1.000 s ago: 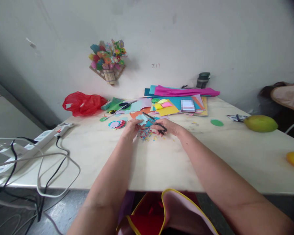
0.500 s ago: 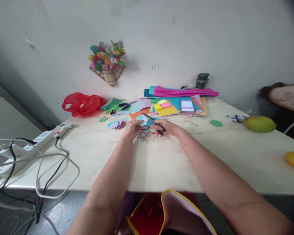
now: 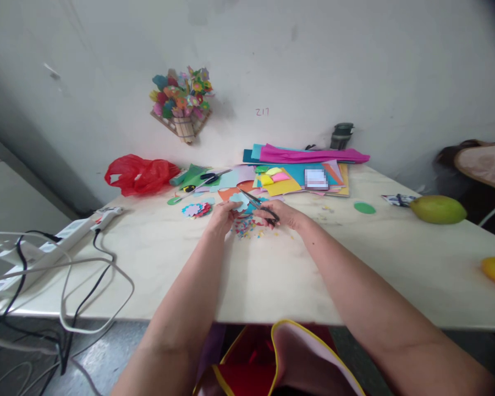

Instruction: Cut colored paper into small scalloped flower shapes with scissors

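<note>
Between the fingers of my left hand [image 3: 221,218] is a light blue paper flower [image 3: 242,203] with a scalloped edge. My right hand [image 3: 284,213] grips black-handled scissors [image 3: 269,214], whose blades point up and left, close beside the flower's right edge. Small multicoloured paper scraps [image 3: 247,227] lie scattered on the table under both hands. Left of my left hand rests a small pile of scalloped paper flowers [image 3: 194,210] in lilac, blue and red. Orange paper [image 3: 230,193] lies just behind the flower I hold.
A second pair of scissors [image 3: 210,177] and a red plastic bag [image 3: 142,175] lie at the back left. Coloured paper sheets [image 3: 284,187] cover the back middle. On the right are a green paper circle [image 3: 364,208] and a mango [image 3: 438,209]. A power strip [image 3: 68,235] with cables occupies the left.
Hardly anything differs. Both hands, the flower and the scissors keep nearly the same place, and the whole view has shifted very slightly.
</note>
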Available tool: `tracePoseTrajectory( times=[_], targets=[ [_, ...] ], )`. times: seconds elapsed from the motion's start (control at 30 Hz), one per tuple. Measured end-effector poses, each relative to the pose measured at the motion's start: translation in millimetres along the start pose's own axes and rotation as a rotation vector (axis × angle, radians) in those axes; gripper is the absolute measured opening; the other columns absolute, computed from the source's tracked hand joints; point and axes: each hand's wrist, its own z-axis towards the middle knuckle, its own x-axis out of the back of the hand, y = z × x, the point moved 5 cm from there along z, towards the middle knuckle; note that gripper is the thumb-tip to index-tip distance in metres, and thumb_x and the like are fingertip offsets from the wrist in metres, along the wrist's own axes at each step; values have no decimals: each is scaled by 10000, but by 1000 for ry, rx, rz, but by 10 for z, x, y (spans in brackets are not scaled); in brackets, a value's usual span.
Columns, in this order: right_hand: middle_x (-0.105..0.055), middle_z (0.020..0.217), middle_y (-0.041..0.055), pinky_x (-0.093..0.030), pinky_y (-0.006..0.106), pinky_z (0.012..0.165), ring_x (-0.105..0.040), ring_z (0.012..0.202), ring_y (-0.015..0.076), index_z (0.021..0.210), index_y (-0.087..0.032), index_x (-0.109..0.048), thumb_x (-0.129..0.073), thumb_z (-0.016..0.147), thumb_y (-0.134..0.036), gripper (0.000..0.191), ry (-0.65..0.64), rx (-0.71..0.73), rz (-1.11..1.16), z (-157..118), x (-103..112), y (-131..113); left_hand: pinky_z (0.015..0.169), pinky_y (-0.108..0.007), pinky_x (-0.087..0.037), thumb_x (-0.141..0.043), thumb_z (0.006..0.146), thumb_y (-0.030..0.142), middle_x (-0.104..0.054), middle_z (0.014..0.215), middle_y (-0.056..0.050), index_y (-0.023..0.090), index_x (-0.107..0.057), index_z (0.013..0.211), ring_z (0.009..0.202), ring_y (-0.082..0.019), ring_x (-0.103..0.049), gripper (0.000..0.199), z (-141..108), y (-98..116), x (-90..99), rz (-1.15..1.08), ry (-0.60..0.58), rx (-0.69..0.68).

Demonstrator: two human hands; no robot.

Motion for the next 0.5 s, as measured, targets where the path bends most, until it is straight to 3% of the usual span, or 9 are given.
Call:
tracePoseTrajectory(
  times=[0.33,0.5],
  targets=[
    [-547,493,-38,-367,156,336,-460,349,51,670,-163,-499,-699,735,-380,302,-3,6,10,22,14,30,766,-319,-563,-698,551,59,-677,667,-34,101,-665,722,634,-147,-653,179,32,-14,34,7,-22,-4],
    [-542,466,-39,-347,152,314,-445,326,47,660,-154,-513,-706,729,-347,281,0,-5,-2,5,13,11,718,-302,-569,-710,549,65,-680,676,-34,102,-662,729,616,-141,-645,190,46,-4,64,38,-34,-2]
  ],
)
